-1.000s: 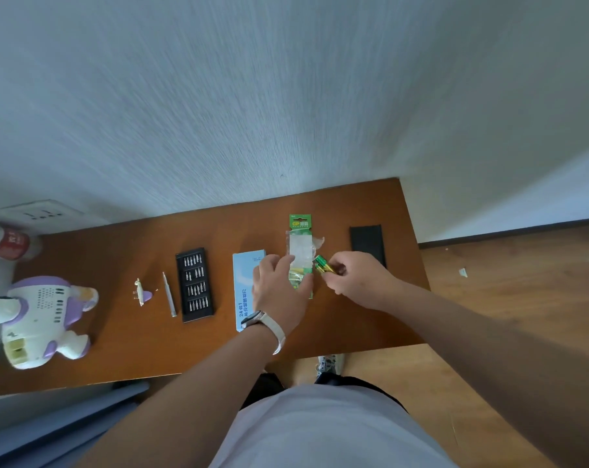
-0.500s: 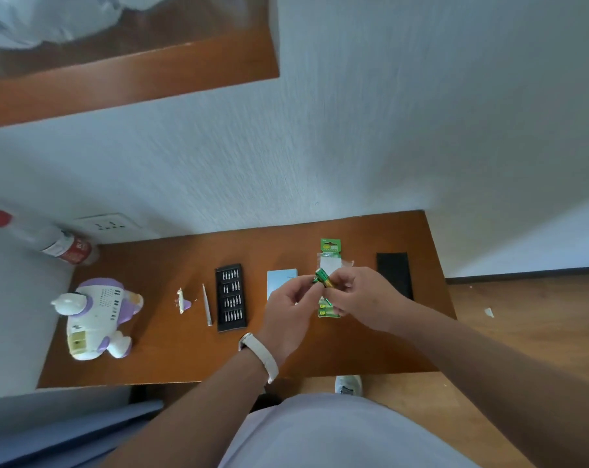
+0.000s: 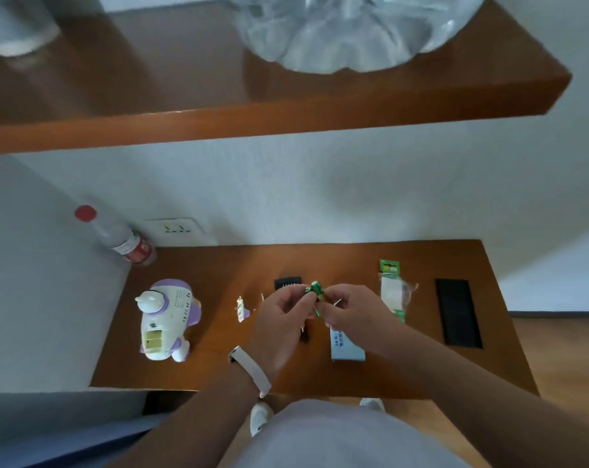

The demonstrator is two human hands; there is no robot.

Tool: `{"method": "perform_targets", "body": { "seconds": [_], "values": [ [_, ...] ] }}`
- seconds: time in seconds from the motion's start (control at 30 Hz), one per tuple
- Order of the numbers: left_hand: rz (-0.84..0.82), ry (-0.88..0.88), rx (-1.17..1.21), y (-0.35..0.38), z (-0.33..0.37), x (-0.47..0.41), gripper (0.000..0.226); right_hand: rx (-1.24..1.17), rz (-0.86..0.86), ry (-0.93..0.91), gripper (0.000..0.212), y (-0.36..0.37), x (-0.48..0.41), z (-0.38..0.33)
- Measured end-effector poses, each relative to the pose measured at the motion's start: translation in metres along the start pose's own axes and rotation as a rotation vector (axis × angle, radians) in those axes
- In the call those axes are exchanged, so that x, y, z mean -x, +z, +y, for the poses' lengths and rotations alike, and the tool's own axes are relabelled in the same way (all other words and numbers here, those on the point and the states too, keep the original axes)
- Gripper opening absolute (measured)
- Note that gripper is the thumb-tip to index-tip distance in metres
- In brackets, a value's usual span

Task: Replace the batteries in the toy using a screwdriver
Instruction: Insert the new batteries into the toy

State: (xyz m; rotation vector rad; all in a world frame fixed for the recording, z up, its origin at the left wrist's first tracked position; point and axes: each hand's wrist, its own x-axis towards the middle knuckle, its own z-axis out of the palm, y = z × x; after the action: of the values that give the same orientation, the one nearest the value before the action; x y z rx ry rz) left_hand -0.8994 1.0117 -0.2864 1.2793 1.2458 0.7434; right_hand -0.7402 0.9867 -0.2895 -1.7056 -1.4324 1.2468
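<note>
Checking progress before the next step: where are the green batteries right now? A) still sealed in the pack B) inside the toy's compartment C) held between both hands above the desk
C: the green batteries are pinched between the left hand and right hand, above the desk.

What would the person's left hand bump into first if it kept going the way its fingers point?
Probably the green batteries pinched at its fingertips, then the right hand directly opposite. The left hand points up and rightward; beyond lies the bit case, though depth is unclear.
</note>
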Motion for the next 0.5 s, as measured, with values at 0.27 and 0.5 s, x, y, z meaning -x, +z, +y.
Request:
{"method": "perform_targets", "body": {
  "seconds": [0.27,0.5],
  "values": [
    [0.040,0.039,0.051,-0.101,-0.018,0.004,0.010,0.204,-0.030,-0.095,0.023,0.079,-0.021,-0.059],
    [0.076,0.093,0.006,-0.179,-0.044,0.018,0.015,0.138,-0.071,-0.046,0.011,0.151,-0.028,-0.095]
  ]
}}
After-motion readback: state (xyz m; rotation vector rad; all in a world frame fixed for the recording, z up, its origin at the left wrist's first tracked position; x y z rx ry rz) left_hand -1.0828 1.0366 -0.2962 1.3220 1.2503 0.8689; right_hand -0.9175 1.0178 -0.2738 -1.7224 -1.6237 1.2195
